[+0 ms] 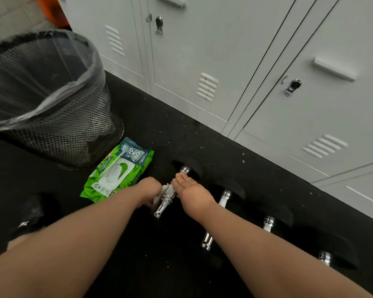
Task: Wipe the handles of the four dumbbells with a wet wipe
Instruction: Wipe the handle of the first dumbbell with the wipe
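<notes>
Several black dumbbells with chrome handles lie in a row on the black floor. The leftmost dumbbell (pixel 167 197) is between my hands. My left hand (pixel 148 190) presses a white wet wipe (pixel 159 195) against the left side of its handle. My right hand (pixel 188 189) rests on the handle's upper right side, fingers reaching toward the far black weight (pixel 192 166). The second dumbbell (pixel 224 197), third dumbbell (pixel 268 225) and fourth dumbbell (pixel 325 258) lie to the right, partly hidden by my right forearm.
A green pack of wet wipes (pixel 119 171) lies left of my hands. A black mesh bin (pixel 52 100) with a clear liner stands behind it. Grey lockers (pixel 235 61) line the far side of the floor.
</notes>
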